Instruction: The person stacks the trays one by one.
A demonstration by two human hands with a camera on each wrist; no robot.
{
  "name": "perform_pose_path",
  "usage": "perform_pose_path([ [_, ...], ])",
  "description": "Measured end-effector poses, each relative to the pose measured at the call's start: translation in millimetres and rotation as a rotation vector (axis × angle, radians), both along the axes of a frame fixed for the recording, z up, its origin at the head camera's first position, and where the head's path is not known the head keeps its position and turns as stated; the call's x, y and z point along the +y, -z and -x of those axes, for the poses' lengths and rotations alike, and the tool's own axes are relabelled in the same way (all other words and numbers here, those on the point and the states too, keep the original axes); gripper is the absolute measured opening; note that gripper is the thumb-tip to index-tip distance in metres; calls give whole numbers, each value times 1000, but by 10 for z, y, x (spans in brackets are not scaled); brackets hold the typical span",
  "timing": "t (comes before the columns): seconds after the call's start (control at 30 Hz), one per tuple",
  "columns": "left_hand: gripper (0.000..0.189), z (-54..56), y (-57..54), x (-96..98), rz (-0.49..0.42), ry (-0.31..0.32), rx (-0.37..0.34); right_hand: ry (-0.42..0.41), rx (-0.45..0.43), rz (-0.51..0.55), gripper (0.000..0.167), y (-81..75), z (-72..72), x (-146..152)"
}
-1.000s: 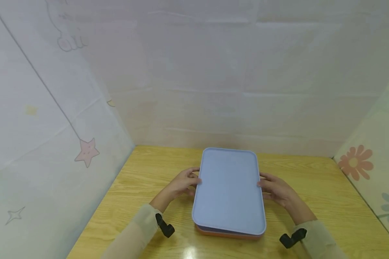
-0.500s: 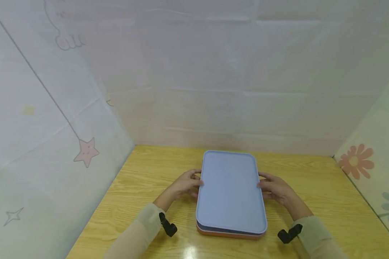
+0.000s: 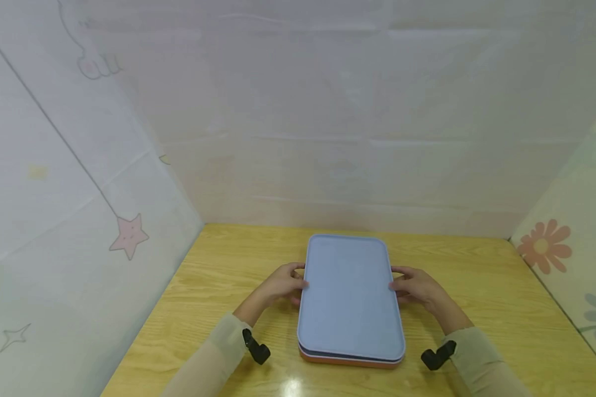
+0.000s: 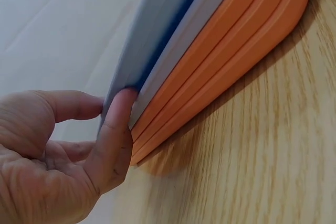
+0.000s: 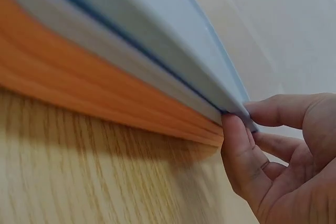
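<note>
A light blue tray lies at the top of a stack on the table. My left hand pinches its left edge between thumb and fingers, and my right hand grips the opposite edge in the same way. Under the blue tray the left wrist view shows a dark blue gap, then a pale lavender tray. Below that come orange layers that touch the table. In the right wrist view the gap narrows toward the fingers. What the stack holds inside is hidden.
The wooden table shows bare grain left and right of the stack. A pale fabric backdrop rises behind it. Printed side panels stand at both sides, one with a pink star, the other with a red flower.
The blue tray has come slightly toward me and now sits more nearly in line with the stack under it. Both hands have moved with it and keep their grip.
</note>
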State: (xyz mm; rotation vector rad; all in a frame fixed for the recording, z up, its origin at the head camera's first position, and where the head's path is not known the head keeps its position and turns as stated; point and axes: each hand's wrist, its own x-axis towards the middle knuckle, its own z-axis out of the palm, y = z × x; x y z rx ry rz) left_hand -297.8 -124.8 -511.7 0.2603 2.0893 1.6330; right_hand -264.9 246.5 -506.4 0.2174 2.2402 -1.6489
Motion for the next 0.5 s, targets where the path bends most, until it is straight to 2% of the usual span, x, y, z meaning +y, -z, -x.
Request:
perform_pose_path([
  [0.37, 70, -20, -16, -33, 27, 7, -9, -35, 35, -103, 70, 22, -9, 1],
  [0.5, 70, -28, -4, -91, 89, 24, 17, -71, 61, -113, 69, 26, -18, 50],
])
